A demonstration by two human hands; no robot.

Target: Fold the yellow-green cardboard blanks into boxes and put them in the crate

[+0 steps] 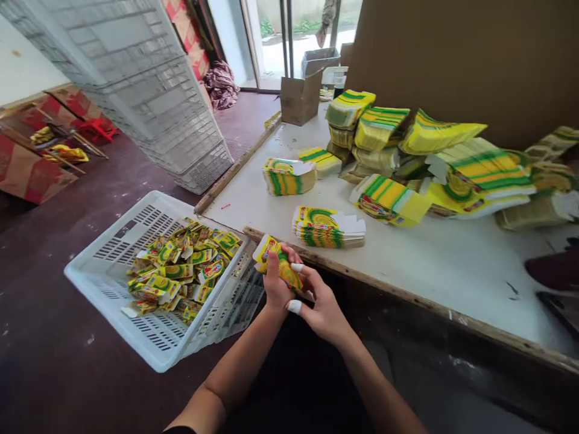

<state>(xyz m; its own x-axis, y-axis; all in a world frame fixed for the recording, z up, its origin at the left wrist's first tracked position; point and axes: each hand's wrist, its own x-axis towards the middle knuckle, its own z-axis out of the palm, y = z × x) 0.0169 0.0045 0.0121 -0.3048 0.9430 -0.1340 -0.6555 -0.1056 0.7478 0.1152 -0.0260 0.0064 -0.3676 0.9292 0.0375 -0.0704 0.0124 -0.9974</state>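
Note:
My left hand (277,283) is closed round a small yellow and green printed carton (277,260), its thumb along the near side and a white end flap open at the top. At the carton's lower end my right hand (320,304) is closed on it, with white tape or covers on the thumb and index finger. Just beyond my hands, on the white table, lies a stack of flat cartons (323,226). A white plastic crate (169,340) stands at the left, holding many cartons (178,271) in a loose heap.
On the white table (407,265) are several bundles of flat cartons (488,166), piled towards the back right. A wooden strip (407,293) edges the table. An open cardboard box (299,99) stands at its far end. Tall stacked white crates (149,90) lean into view at upper left.

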